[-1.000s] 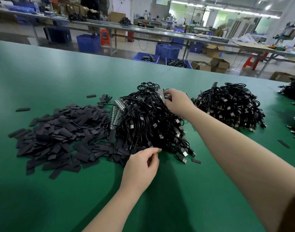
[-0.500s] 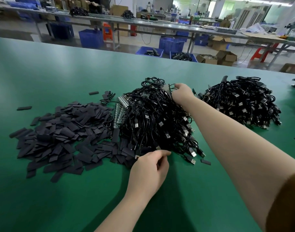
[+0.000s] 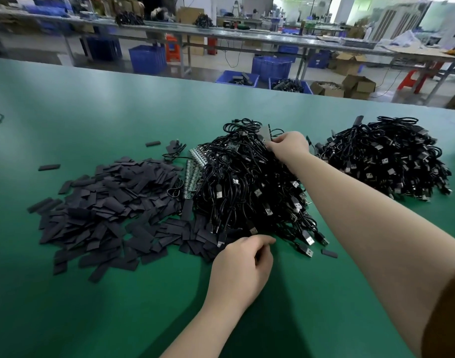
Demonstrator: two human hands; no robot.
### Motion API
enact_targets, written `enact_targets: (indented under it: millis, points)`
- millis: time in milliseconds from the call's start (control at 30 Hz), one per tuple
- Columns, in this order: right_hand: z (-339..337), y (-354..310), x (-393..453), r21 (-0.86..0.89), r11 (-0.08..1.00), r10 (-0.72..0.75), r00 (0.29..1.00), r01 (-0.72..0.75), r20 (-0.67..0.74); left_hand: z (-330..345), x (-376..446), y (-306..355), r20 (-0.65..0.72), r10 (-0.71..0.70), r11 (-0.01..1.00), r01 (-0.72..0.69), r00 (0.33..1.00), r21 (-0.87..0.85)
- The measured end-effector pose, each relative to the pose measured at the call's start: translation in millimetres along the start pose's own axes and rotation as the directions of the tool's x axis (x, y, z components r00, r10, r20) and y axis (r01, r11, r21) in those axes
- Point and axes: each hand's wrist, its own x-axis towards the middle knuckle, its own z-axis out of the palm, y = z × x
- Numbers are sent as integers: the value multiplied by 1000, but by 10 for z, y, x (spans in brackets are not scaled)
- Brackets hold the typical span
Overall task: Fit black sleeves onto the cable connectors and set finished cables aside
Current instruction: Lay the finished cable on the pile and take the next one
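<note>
A heap of flat black sleeves [image 3: 105, 202] lies on the left of the green table [image 3: 92, 112]. In the middle is a big tangle of black cables with USB connectors [image 3: 247, 187]. A second heap of cables [image 3: 386, 158] sits at the right. My right hand [image 3: 289, 146] reaches over the middle tangle and pinches a cable end with a sleeve at the pile's far top. My left hand [image 3: 243, 267] rests at the near edge of the tangle with fingers curled; what it holds is hidden.
Strips of small connector boards [image 3: 192, 174] lie between sleeves and cables. A few stray sleeves [image 3: 329, 253] lie apart on the table. Beyond the far edge stand blue crates [image 3: 147, 59], cardboard boxes [image 3: 358, 86] and long benches.
The camera has shifted a little to the left. My right hand stays at the top of the middle pile, fingers now working on the cable end. My left hand has barely moved.
</note>
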Motion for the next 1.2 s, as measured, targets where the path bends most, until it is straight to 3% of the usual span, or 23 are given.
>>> enact_targets:
  millis: [300,500,700,800,900,1033,1133,1200]
  points:
    - [-378,-273,74,84,994,-55,992,65,-116,-12,10,-3,4,1,1000,-1,1000,-24]
    - [-884,-446,164,111,994,17,976,8,-217,-7,10,-12,-8,12,1000,-12,1000,-6]
    - [-1341,-763,94,199,969,-84,949,149,-303,-26,14,-16,19,29,1000,-29,999,0]
    - [-1416,-940,7,117,959,-206,920,257,-333,-48,-5,1,8,50,999,-50,999,-15]
    - [-1397,-988,-86,-30,963,-265,916,269,-301,-53,-31,16,-4,73,997,-73,997,-32]
    - [-1442,-913,-101,-178,920,-390,850,348,-353,-42,-20,2,12,52,998,-52,999,-40]
    - [-1533,-867,-83,-214,931,-358,850,296,-385,-43,-22,2,18,55,998,-54,998,-32]
    - [-1569,-857,-55,-203,937,-348,792,283,-502,-37,-21,-7,22,38,999,-37,999,-26]
